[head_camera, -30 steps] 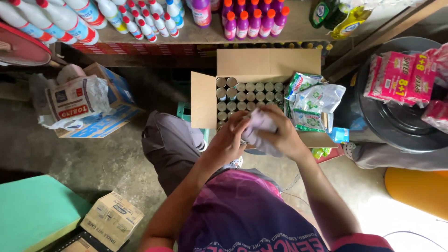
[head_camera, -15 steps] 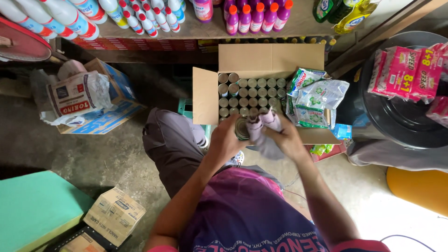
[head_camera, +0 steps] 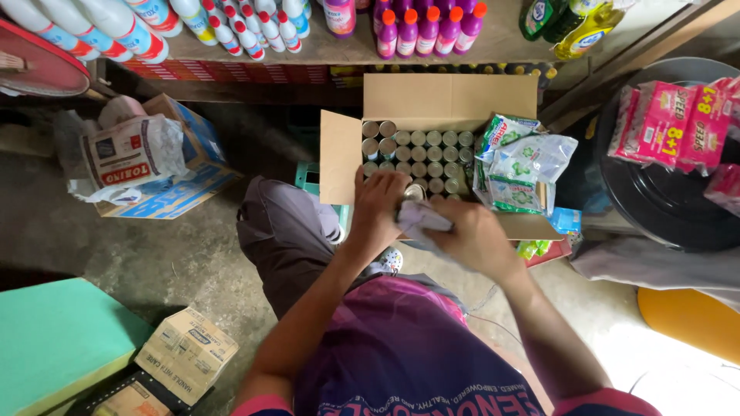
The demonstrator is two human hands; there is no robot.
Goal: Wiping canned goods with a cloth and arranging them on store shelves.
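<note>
The can (head_camera: 414, 192) shows only its rim between the left hand (head_camera: 378, 208) and the pale cloth (head_camera: 422, 218); its body is covered. The cloth hides the fingertips of the right hand (head_camera: 474, 239). The sachet packs (head_camera: 520, 166) cover the right end of the cardboard box (head_camera: 451, 96). The bottles (head_camera: 428, 27) on the shelf (head_camera: 493, 42) are cut off by the top edge, the black tub (head_camera: 663, 208) by the right edge.

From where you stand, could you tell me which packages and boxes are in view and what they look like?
Open cardboard box: centre, brown, filled with round tins.
Sachet packs: right of it, white and green.
Pink packs: far right, on a dark tub.
Small carton: lower left, tan.
Blue carton: left, holding a wrapped bundle.
</note>
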